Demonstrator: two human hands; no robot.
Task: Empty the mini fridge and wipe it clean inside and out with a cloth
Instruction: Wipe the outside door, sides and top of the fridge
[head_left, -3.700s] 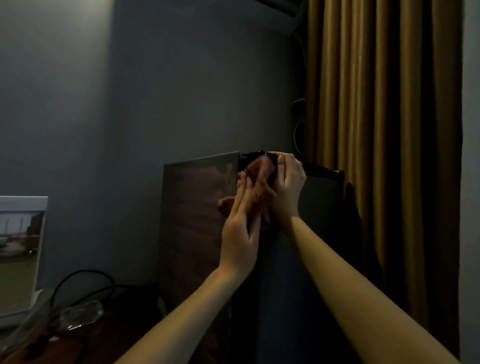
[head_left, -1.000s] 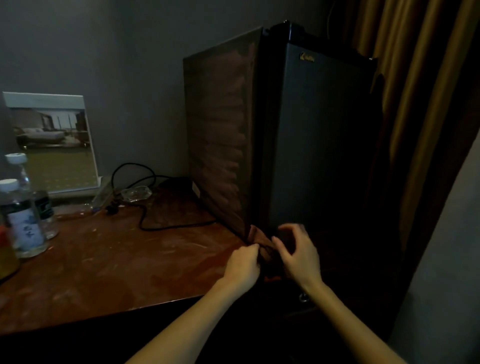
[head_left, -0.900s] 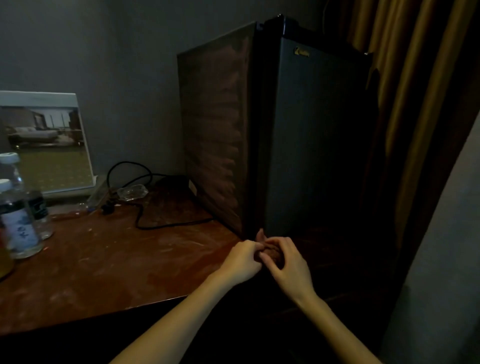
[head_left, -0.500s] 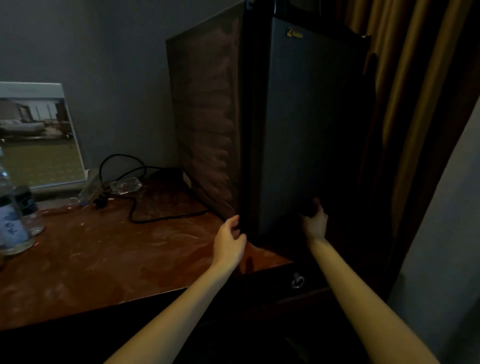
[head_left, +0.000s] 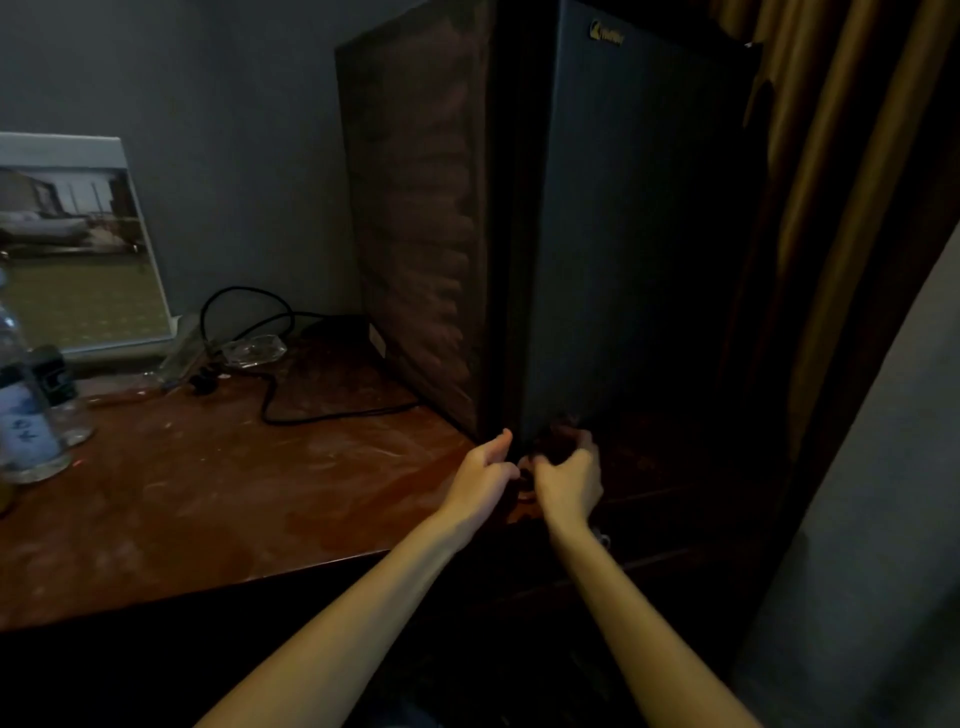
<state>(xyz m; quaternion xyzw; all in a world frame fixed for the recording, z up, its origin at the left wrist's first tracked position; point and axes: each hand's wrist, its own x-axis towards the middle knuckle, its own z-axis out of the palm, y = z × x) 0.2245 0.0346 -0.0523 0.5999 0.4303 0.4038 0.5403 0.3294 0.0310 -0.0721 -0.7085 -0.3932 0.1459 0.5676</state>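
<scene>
Half a second ago the hands were apart, the left at the front corner and the right further along the door's lower edge; now they have come back together at the bottom front corner of the mini fridge (head_left: 623, 234). The left hand (head_left: 485, 470) sits just left of that corner, thumb raised against the dark seam between the fridge's side and door, fingers curled inward. The light is too dim to tell whether those fingers hold anything. The right hand (head_left: 569, 480) is just beside it, low on the door, its fingers curled round a dark reddish wad that seems to be the cloth (head_left: 558, 448). The wad lies inside the curl of that hand, against the foot of the door and just above the table (head_left: 208, 493). The fridge stands upright on the right end of the wooden table with its door closed, a small gold badge (head_left: 605, 34) near the door's top. A black cable (head_left: 270, 410) loops across the tabletop from behind the fridge's left side. Near its loop lies a clear glass dish (head_left: 254, 351). Farther left a framed picture (head_left: 78, 244) leans against the grey wall, with water bottles (head_left: 26, 415) in front of it at the frame's edge. A tan curtain (head_left: 831, 208) hangs just right of the fridge.
</scene>
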